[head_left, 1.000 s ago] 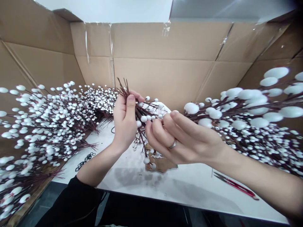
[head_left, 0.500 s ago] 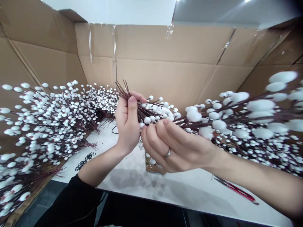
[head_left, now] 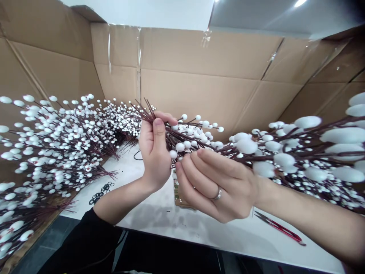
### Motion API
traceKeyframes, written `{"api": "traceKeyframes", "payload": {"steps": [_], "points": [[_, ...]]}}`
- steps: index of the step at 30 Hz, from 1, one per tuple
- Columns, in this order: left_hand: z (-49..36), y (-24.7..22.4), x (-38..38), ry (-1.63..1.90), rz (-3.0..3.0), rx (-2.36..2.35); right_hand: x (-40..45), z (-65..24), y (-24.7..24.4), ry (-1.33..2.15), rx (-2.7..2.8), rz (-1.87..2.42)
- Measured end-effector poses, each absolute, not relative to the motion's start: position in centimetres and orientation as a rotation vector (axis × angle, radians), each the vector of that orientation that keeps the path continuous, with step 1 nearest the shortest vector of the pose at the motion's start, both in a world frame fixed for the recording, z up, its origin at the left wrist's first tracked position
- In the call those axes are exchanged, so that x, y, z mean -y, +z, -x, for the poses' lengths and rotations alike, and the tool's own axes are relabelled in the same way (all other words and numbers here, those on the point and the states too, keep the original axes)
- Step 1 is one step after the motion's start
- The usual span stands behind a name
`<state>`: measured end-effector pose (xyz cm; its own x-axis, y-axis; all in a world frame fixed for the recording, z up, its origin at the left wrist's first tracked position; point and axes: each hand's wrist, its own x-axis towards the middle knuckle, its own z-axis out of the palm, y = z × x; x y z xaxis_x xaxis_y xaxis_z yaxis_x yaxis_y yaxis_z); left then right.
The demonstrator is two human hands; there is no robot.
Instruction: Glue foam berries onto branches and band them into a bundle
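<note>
My left hand (head_left: 155,152) is closed round the bare brown ends of a bunch of artificial white berry stems (head_left: 246,146), thumb across the front. The cut ends stick out above the fist, and the white berries spread away to the right. My right hand (head_left: 212,180), with a ring on one finger, is curled against the underside of the same bunch, a little right of the left hand. Its fingers are bent round the lower stems; the fingertips are partly hidden. Behind it, a brown printed packet (head_left: 180,198) on the table is partly covered.
Tied bunches of white berry stems (head_left: 62,148) fill the left side, and more berry stems (head_left: 327,190) lie at the right. Small black rubber rings (head_left: 101,193) lie on the white table (head_left: 148,217). Red-handled snips (head_left: 281,227) rest near its front edge. Cardboard walls (head_left: 199,83) surround it.
My right hand has shifted slightly right and down, away from my left hand. The berry ends of the bunch have swung right, while my left hand keeps its grip.
</note>
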<state>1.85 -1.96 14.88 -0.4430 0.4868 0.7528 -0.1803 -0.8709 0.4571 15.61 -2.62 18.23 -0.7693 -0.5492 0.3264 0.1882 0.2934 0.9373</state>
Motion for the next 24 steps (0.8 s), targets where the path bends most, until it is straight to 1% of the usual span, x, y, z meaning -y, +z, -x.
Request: {"api": "traceKeyframes", "payload": {"steps": [6, 13, 19, 22, 24], "points": [[-2.1, 15.0, 2.4, 2.354, -1.362, -0.376, 2.3, -15.8, 18.2, -1.484, 1.933, -0.393], [-2.5, 14.8, 2.9, 2.319, -1.368, -0.38, 2.4, -15.5, 18.6, -1.551, 1.924, -0.523], [-2.7, 14.7, 3.1, 2.302, -1.358, -0.399, 3.1, -15.6, 19.0, -1.6, 1.952, -0.529], [-2.3, 14.8, 2.9, 2.326, -1.383, -0.416, 3.9, -16.0, 19.8, -1.62, 2.015, -0.451], [-2.0, 14.9, 2.5, 2.311, -1.421, -0.379, 4.5, -16.4, 20.7, -1.633, 2.068, -0.271]]}}
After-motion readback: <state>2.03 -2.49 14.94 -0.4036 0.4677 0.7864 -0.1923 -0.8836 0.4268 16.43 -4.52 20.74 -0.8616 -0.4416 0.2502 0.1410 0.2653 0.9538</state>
